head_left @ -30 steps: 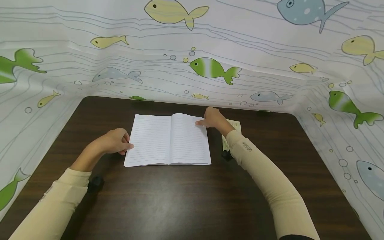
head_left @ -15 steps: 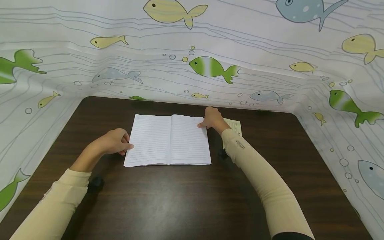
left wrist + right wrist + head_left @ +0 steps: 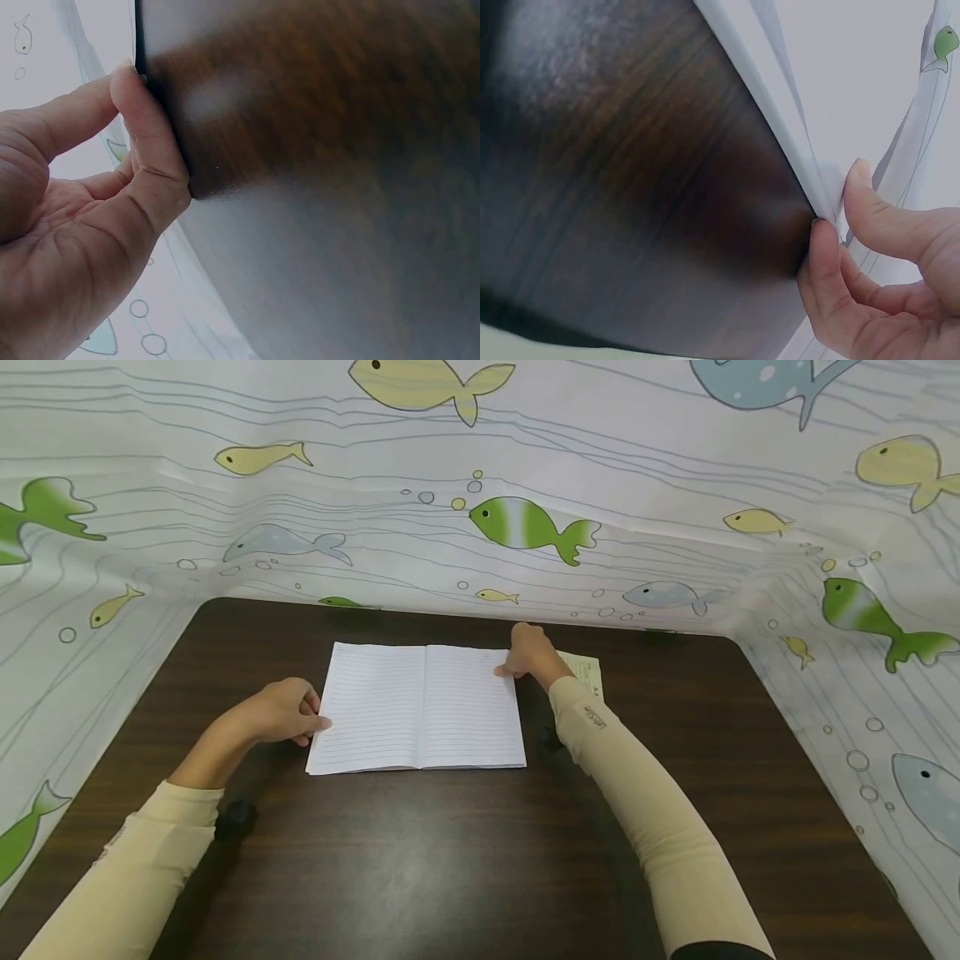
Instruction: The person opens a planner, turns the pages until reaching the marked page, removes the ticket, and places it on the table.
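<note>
An open notebook [image 3: 375,710] with blank lined pages lies on the dark wooden table. My left hand [image 3: 281,712] pinches its left edge, thumb on the page and fingers curled at the rim. At the upper right edge my right hand [image 3: 531,653] holds the pages between thumb and fingers. The right wrist view shows the page edges [image 3: 769,105] running into the grip of that hand [image 3: 885,270]. In the left wrist view, thumb and forefinger of the left hand [image 3: 90,187] meet at a thin edge; most of the notebook is out of sight there.
A pale yellow-green printed sheet [image 3: 588,672] lies right of the notebook, partly hidden by the right forearm. The brown table [image 3: 435,868] reaches toward me. White fish-patterned sheeting [image 3: 420,552] walls the table at the back and both sides.
The right-hand page, bulging upward near the spine a second ago, now lies flatter. My right thumb has slid slightly right toward the page edge. The left hand keeps its place.
</note>
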Motion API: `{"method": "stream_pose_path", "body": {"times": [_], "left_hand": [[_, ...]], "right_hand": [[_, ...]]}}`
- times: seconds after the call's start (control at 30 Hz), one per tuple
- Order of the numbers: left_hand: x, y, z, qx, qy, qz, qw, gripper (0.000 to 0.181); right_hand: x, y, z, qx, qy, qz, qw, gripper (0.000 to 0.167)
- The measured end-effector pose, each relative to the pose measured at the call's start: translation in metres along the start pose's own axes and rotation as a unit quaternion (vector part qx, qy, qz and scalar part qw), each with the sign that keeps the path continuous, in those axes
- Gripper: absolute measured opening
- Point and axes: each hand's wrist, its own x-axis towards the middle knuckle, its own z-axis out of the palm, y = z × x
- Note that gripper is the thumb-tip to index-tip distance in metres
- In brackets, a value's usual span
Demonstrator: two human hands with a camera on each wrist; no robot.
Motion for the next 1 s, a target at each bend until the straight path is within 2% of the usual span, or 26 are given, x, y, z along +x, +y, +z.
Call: {"method": "stream_pose_path", "body": {"times": [0.23,0.5,0.63,0.87,1.0], "left_hand": [[0.002,0.000,0.000,-0.008,-0.001,-0.004,1.0000,0.033],[0.006,-0.006,-0.007,-0.041,-0.014,0.008,0.9990,0.034],[0.005,-0.006,-0.008,-0.048,-0.019,0.004,0.9987,0.030],[0.004,0.004,-0.010,-0.055,-0.023,-0.001,0.9982,0.023],[-0.001,0.010,-0.015,-0.075,-0.023,-0.002,0.9969,0.024]], "right_hand": [[0.006,0.000,-0.002,0.005,-0.017,0.027,0.9995,0.076],[0.009,-0.001,0.000,0.020,-0.015,0.038,0.9989,0.078],[0.005,-0.004,-0.001,0.027,-0.017,0.032,0.9990,0.078],[0.000,-0.001,-0.004,0.052,-0.028,0.036,0.9976,0.080],[-0.001,-0.003,-0.003,0.040,-0.023,0.034,0.9984,0.074]]}}
